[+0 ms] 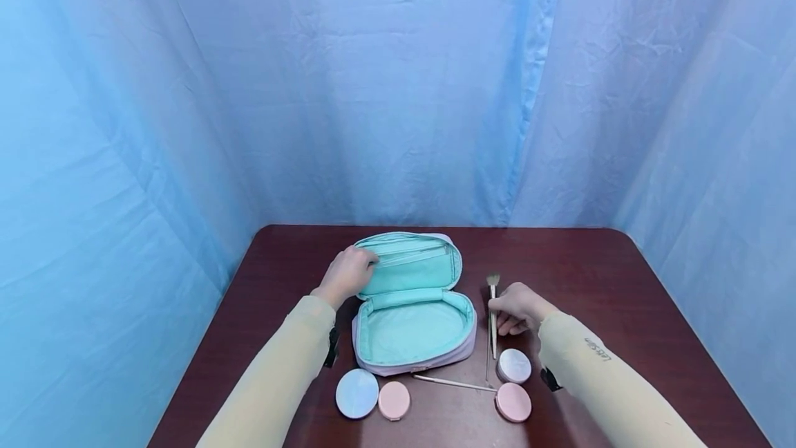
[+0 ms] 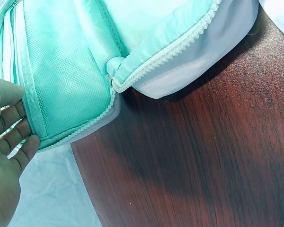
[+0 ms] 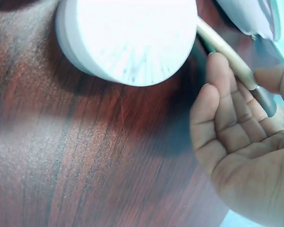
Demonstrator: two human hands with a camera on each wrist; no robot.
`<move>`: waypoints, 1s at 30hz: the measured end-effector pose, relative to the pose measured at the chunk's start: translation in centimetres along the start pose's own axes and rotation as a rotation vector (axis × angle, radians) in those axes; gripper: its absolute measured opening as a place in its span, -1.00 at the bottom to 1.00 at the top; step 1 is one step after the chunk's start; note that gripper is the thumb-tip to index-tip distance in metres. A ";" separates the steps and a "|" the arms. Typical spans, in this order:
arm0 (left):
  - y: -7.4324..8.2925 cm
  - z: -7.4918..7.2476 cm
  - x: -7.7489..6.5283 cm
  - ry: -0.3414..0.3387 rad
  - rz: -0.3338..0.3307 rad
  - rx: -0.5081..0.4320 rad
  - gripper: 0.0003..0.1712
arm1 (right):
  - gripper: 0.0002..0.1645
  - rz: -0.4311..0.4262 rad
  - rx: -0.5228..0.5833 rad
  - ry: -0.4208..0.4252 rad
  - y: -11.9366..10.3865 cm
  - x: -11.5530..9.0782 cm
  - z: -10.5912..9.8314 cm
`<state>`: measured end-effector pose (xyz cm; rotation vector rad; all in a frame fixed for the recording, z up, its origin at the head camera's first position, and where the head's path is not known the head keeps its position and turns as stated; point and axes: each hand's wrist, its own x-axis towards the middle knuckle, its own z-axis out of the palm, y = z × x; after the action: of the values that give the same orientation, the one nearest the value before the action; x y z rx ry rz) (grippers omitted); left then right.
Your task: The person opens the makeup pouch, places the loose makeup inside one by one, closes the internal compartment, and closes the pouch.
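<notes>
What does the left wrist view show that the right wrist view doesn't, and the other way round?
Only the left wrist view shows the left hand, holding the bag at the mesh pocket of its open lid. Only the right wrist view shows the right hand, holding the brush near a pale round case. Both show part of the bag and the dark table.

Light-blue fabric curtains (image 1: 398, 102) surround the table (image 1: 591, 268) on three sides, creased; a glossy vertical strip (image 1: 537, 75) hangs right of centre at the rear. Tabletop dark reddish-brown, wood-grained, far corners rounded, surface reflecting light.
</notes>
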<state>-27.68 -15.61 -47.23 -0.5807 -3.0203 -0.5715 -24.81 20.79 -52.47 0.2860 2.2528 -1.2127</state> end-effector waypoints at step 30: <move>-0.8 -0.2 0.9 0.003 0.036 0.023 -0.67 | -0.84 -0.262 0.607 0.018 -2.5 0.7 -2.6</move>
<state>-28.85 -16.05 -47.28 -0.6317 -3.0022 -0.5348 -27.42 21.47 -49.97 0.2289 1.9236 -2.0297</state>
